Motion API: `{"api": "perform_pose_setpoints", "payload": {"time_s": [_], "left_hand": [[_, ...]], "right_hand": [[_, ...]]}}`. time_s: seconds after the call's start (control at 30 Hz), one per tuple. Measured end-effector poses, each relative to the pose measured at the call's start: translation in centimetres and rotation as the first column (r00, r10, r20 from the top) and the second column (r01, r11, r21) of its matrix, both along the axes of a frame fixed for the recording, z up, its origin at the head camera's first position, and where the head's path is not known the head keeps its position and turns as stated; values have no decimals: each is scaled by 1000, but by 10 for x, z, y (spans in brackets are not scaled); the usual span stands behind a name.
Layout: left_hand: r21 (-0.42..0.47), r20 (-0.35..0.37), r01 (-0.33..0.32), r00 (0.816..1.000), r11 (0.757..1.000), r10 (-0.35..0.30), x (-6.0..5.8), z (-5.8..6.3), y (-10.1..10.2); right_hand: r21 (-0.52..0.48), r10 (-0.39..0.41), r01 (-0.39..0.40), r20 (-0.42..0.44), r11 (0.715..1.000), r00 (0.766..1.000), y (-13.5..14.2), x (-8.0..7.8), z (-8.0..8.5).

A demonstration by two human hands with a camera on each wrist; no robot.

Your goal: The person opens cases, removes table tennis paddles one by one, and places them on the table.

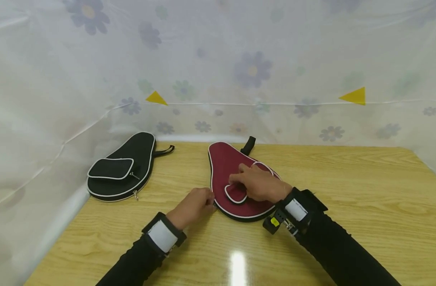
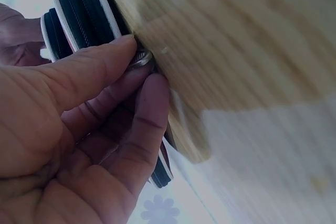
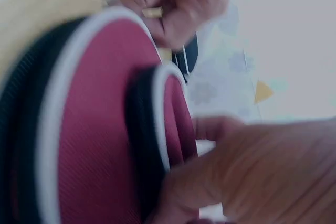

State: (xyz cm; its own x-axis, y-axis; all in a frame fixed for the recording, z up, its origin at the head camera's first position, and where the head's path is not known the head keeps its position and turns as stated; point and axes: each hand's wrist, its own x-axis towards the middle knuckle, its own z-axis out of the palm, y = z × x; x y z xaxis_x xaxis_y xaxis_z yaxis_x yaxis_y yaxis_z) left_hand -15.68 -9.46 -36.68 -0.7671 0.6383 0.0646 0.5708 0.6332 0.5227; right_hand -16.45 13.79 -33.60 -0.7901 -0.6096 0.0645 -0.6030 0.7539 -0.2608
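**Red bag (image 1: 223, 167) held at its edge and pocket**

The bag lies on a wooden table (image 1: 364, 190), wide end toward the person, narrow end toward a flowered sheet (image 1: 210, 71). At its left edge, the left hand (image 1: 193, 206) pinches a metal zipper pull (image 2: 142, 59) between thumb and finger. The right hand (image 1: 260, 182) reaches over the bag's wide part, thumb and fingers clamped on its creased front pocket (image 1: 235, 194). A black bag (image 1: 140, 155) lies well apart, at left.
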Motion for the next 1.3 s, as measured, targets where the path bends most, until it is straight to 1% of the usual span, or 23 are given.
{"api": "perform_pose_setpoints", "payload": {"time_s": [0.1,0.23,0.33,0.4,0.5,0.57,0.7,0.87,1.03,1.17,1.3], "left_hand": [[-14,-2,-5,1000,1000,5,1,0,1],[-24,-24,2,1000,1000,-3,1,1,1],[-20,-38,6,999,1000,-7,1,2,2],[-19,-38,2,999,1000,-3,1,1,2],[-16,-39,-1,999,1000,0,-1,0,2],[-18,-41,-2,999,1000,1,-2,-2,2],[-16,-36,-5,999,1000,5,-3,-3,1],[-25,-13,-28,1000,999,28,-3,-3,2],[-32,-10,-40,999,999,39,-4,-4,2],[-31,-5,-39,999,999,39,-7,-5,3],[-26,-6,-34,999,999,34,-8,-5,4]], "right_hand": [[-6,-71,71,57,997,996,-8,9,3],[-28,-155,160,128,987,980,-24,19,5],[-67,-201,210,126,975,972,-36,22,1],[-89,-244,255,116,963,963,-41,25,-1],[-94,-297,308,117,947,948,-45,26,-3],[-89,-309,320,116,943,944,-45,26,-4],[-56,-279,288,132,956,951,-41,25,-5],[-20,-195,200,142,980,970,-31,21,-5],[-39,-103,109,141,993,985,-19,19,-4],[-60,-39,48,147,997,988,-11,17,-2],[-89,7,8,167,996,986,-3,15,-1]]}}
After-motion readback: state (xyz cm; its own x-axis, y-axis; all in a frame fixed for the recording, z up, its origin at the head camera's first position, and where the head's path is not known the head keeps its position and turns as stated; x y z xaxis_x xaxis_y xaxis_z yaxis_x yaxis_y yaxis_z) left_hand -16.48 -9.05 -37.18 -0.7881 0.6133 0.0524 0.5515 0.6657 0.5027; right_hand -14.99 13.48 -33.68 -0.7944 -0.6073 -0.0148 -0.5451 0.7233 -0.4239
